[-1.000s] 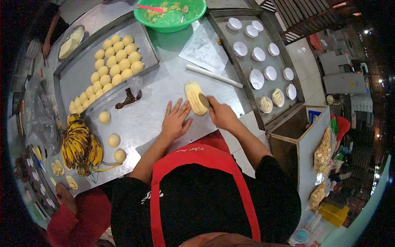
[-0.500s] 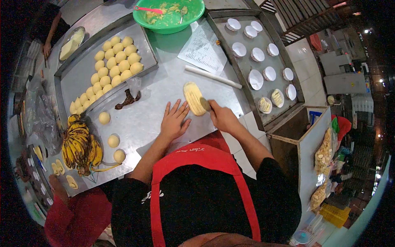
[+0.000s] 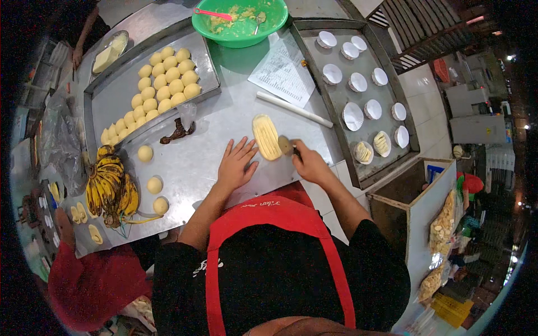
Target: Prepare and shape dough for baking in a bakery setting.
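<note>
A flat oval of dough scored with lengthwise slits lies on the metal table in front of me. My left hand rests flat just left of it, fingers spread. In my right hand is a round-bladed dough cutter, its wheel beside the dough's right edge. Beyond the dough lies a white rolling pin. Several smooth dough balls sit in a metal tray at the left, and loose dough balls lie nearer me.
At right, a baking tray holds paper cups, two with shaped dough. A green bowl of filling and a printed sheet lie beyond. Bananas and a dark brown strip are at left. A person's red sleeve shows lower left.
The cutter has moved right, off the dough's surface to beside its edge. My left hand stays flat in about the same place. The view has shifted slightly.
</note>
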